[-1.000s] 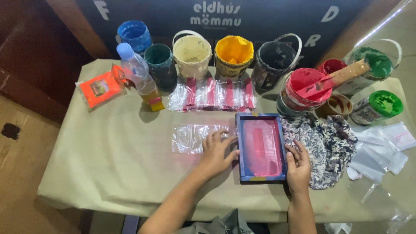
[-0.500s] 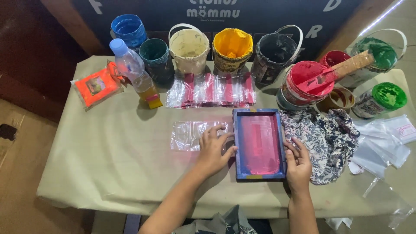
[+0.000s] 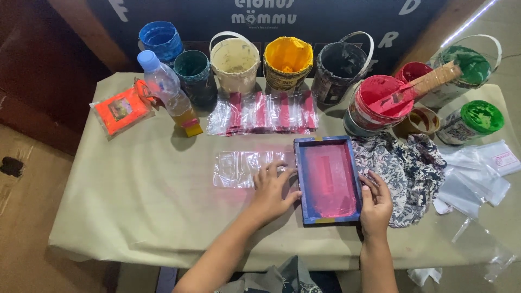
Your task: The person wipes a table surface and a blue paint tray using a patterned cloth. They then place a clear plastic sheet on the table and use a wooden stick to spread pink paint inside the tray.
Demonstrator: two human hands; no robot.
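The frame (image 3: 328, 180) has shifted slightly left; left hand (image 3: 273, 189) and right hand (image 3: 375, 204) press flat, open, on its side edges, bare surface (image 3: 135, 206) lying leftward.

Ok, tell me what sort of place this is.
Probably a small screen-printing workbench: a cloth-covered table with a row of ink-smeared paint buckets, a pink-stained printing screen frame held by both hands, and clear plastic bags.

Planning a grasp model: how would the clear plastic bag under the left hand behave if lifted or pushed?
Likely floppy: the clear plastic bag lies thin, flat and wrinkled on the tablecloth. Probably very light, so a push may slide or crumple it. Its glossy film looks slippery; the left hand rests its fingers on one edge, which probably pins it.
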